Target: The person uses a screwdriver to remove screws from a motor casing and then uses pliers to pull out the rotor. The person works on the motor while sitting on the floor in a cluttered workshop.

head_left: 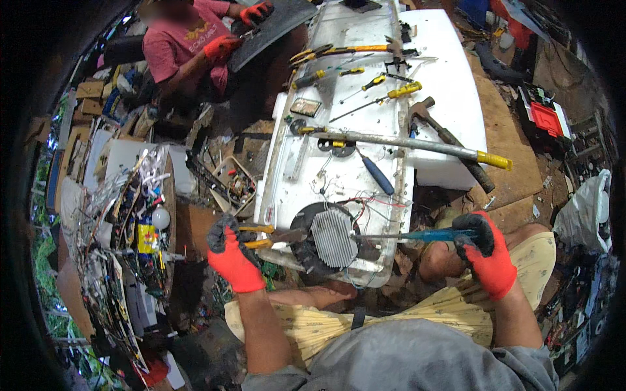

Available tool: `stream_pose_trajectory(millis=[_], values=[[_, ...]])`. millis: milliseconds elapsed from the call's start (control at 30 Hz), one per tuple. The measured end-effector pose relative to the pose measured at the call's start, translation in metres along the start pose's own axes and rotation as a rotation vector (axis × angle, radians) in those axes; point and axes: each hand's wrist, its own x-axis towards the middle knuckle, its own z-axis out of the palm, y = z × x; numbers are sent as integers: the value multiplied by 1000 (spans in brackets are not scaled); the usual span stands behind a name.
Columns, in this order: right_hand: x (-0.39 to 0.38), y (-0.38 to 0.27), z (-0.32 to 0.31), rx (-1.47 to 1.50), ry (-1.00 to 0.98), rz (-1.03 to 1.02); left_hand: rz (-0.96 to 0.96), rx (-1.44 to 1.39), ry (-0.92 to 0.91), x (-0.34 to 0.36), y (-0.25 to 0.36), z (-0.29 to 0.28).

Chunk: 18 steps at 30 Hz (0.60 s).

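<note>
A grey finned metal heat sink (334, 238) sits on a dark round base (306, 220) at the near end of the white worktop (297, 202). My left hand (235, 255), in a red and dark glove, is closed round orange-handled pliers (258, 244). Their jaws reach the left edge of the round base; whether they grip it, I cannot tell. In my right hand (490, 255), gloved alike, is a screwdriver with a translucent blue handle (433, 235). Its shaft points left toward the right side of the heat sink, and the tip is hard to make out. Thin red and dark wires (365, 206) lie just behind.
A long bar with a yellow end (493, 160) lies across the worktop, beside a hammer (450, 137), a blue-handled screwdriver (376, 174) and several yellow-handled ones. Across at the far left, another person (195, 49) in red gloves holds a dark panel (277, 32). Scrap (130, 260) is heaped at left.
</note>
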Motion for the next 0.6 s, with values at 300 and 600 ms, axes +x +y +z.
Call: stream_pose_trajectory(millis=[300, 600], values=[[-3, 12, -6, -35, 11, -4, -113, -74, -50, -27, -47, 3], [-4, 7, -5, -31, 45, 90, -247, -213, -327, -44, -42, 14]])
